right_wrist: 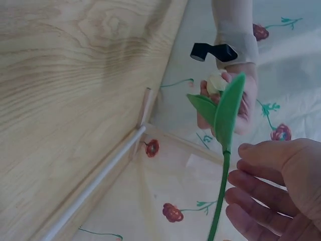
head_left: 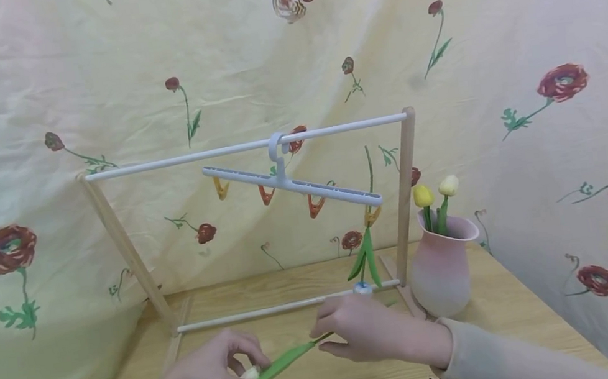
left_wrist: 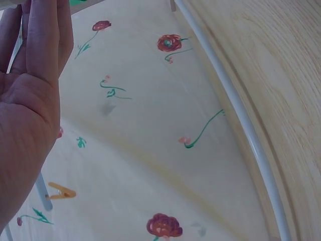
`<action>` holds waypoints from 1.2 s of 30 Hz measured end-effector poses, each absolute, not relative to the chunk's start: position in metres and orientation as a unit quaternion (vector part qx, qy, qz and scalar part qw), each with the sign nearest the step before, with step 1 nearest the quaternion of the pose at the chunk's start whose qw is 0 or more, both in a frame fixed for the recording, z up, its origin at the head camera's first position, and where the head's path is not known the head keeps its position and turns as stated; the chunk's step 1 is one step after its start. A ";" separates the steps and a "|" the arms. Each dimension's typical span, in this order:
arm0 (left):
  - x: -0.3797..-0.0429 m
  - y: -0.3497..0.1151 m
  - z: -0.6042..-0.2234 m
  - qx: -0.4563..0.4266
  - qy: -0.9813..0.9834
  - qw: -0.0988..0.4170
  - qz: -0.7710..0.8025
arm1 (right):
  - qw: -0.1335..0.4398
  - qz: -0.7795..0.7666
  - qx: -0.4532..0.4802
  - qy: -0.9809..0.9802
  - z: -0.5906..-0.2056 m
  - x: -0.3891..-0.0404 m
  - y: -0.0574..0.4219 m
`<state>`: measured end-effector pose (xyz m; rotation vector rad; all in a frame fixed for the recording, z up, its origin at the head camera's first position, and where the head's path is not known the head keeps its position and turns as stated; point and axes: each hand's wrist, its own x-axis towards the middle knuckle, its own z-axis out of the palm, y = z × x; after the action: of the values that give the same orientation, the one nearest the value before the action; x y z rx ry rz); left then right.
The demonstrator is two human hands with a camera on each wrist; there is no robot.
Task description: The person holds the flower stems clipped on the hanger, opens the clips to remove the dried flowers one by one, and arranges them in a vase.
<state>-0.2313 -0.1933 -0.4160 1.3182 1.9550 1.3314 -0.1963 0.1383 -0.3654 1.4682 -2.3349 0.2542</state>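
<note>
My left hand (head_left: pixel 217 365) holds an artificial white tulip (head_left: pixel 250 374) by its bloom, low over the wooden table. Its green leaves and stem slant up toward my right hand (head_left: pixel 361 327). From the right wrist view, the fingers and thumb of that hand are spread apart, with fingertips right at the tulip's stem (right_wrist: pixel 224 175). Above, a pale blue hanger (head_left: pixel 292 184) hangs tilted, with several yellow and orange clips along it. A blue-white tulip (head_left: pixel 363 288) hangs bloom down from the yellow clip (head_left: pixel 372 214) at the hanger's right end. The left wrist view mostly misses the held flower.
A wooden frame (head_left: pixel 408 196) with a white top rod (head_left: pixel 182 159) carries the hanger; a lower rod (head_left: pixel 262 312) runs just behind my hands. To the right, a pink and white vase (head_left: pixel 440 274) holds a yellow tulip (head_left: pixel 423 195) and a white one. Floral cloth surrounds the table (head_left: pixel 499 317).
</note>
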 end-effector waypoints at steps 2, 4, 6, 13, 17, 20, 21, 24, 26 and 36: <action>-0.231 -0.193 -0.416 0.481 0.701 0.217 0.480 | 0.186 0.080 0.526 -0.826 -0.366 -0.194 0.137; -0.232 -0.192 -0.416 0.484 0.700 0.217 0.478 | 0.191 0.069 0.531 -0.822 -0.367 -0.194 0.136; -0.232 -0.191 -0.417 0.488 0.700 0.216 0.474 | 0.204 0.057 0.535 -0.818 -0.369 -0.194 0.135; -0.232 -0.187 -0.419 0.490 0.703 0.215 0.469 | 0.243 0.039 0.542 -0.804 -0.377 -0.196 0.133; -0.231 -0.185 -0.419 0.483 0.706 0.216 0.471 | 0.249 0.036 0.541 -0.802 -0.378 -0.196 0.133; -0.229 -0.183 -0.419 0.470 0.715 0.218 0.470 | 0.264 0.030 0.541 -0.798 -0.377 -0.198 0.134; -0.229 -0.182 -0.419 0.468 0.716 0.216 0.470 | 0.269 0.029 0.541 -0.796 -0.377 -0.198 0.135; -0.229 -0.179 -0.420 0.465 0.721 0.205 0.472 | 0.292 0.021 0.537 -0.791 -0.376 -0.200 0.139; -0.230 -0.177 -0.420 0.463 0.722 0.195 0.476 | 0.303 0.022 0.534 -0.789 -0.375 -0.201 0.143; -0.240 -0.165 -0.421 0.457 0.723 0.096 0.510 | 0.349 0.063 0.504 -0.788 -0.363 -0.209 0.169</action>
<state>-0.2397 -0.1648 -0.4205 1.3544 2.1413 1.5112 -0.2087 0.1694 -0.3633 1.3055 -2.0415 0.1626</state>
